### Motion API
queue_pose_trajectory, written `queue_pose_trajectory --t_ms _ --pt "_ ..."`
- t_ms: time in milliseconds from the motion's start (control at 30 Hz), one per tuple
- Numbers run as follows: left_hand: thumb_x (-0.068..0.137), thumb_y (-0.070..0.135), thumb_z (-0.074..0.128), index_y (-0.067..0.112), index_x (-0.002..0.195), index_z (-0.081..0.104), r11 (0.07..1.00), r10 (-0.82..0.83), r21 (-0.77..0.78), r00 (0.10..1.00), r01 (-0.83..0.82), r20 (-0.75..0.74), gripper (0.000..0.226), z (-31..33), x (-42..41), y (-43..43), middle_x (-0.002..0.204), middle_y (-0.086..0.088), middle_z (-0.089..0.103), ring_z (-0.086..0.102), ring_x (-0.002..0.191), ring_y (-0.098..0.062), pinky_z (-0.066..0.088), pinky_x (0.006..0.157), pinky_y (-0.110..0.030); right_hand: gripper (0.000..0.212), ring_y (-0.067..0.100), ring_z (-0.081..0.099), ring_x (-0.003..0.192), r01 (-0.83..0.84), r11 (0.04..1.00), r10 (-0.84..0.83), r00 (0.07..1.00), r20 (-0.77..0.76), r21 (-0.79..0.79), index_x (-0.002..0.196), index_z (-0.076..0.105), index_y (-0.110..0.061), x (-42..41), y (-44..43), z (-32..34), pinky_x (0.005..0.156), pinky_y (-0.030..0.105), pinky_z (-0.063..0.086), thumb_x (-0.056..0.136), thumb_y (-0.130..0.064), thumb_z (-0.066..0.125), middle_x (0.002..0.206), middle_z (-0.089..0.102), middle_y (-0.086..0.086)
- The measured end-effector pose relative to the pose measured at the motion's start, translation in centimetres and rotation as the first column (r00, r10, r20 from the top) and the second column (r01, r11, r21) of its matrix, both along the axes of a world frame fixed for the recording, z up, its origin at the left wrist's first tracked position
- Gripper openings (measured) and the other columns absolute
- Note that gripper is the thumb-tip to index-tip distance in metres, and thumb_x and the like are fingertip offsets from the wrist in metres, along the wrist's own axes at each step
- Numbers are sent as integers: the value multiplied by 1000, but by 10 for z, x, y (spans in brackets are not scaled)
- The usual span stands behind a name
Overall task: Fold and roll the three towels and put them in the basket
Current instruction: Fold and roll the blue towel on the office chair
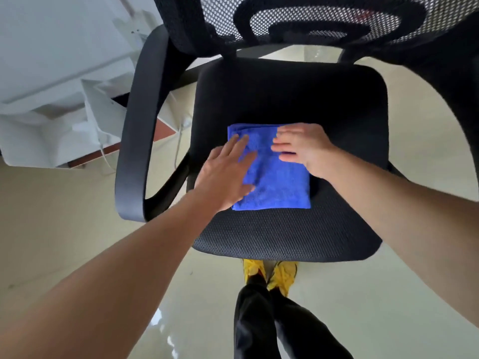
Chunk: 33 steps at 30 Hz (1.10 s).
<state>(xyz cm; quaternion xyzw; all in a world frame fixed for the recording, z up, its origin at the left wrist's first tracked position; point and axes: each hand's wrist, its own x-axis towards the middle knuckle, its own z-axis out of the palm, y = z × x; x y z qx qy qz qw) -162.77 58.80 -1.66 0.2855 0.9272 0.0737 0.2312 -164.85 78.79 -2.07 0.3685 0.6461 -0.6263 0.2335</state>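
At the bottom centre of the frame, black trousers (261, 320) lead down to yellow shoes (269, 274) on a pale glossy floor (388, 307), the toes just at the front edge of a black chair (285, 237). Two bare forearms reach in from the lower left and the right edge, meeting over the seat.

A blue towel (277, 182) lies folded into a neat rectangle in the middle of the mesh seat, slightly left of centre. Layered edges show along its far side.

The left hand (228, 174) lies palm down on the towel's left side, fingers straight and slightly spread, pointing toward the upper right; its heel hangs over the towel's left edge. The right hand (303, 149) rests flat on the towel's upper right corner, fingers extended and pointing left, a little apart. The fingertips of the two hands come near each other but do not touch. Neither hand grips the cloth; both seem to press on it, though how firmly is hard to judge.

A curved black armrest (134, 141) loops at the left of the seat. Beyond the seat, the mesh backrest (285, 22) fills the top of the frame. In the upper left stands white furniture (51, 73), blurred, with a thin cord (178, 146) hanging near it.
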Motion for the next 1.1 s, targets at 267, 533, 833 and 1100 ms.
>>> queue_pose_trajectory --t_ms 267,533,833,1100 --pt "60 65 76 19 153 -4 983 -1 -184 992 24 123 131 -20 -23 0 160 -3 -19 -10 148 -22 14 119 -45 5 15 73 81 260 963 -246 954 -170 66 89 69 -18 -1 29 8 65 25 57 87 -17 65 88 75 2" --pt "53 68 77 17 151 -14 970 -37 -234 988 72 152 143 -18 -22 2 158 -4 -26 -14 148 -24 11 119 -46 20 14 74 78 98 995 -92 961 262 -9 101 69 -4 133 38 -13 69 26 58 89 -20 68 85 75 7" --pt "51 68 78 16 151 -16 965 -39 -253 991 72 130 147 -17 -19 5 157 -5 -27 -14 148 -25 10 120 -45 45 1 60 68 -120 901 84 991 105 416 86 56 -28 106 15 -25 62 22 48 62 -59 77 74 62 -16" --pt "82 66 52 19 147 32 994 -21 -106 999 26 47 82 -1 18 26 157 -11 18 18 144 -30 23 111 -44 19 7 52 56 -82 943 33 988 153 323 72 61 -18 95 76 -2 50 20 44 71 -21 81 67 57 -3"
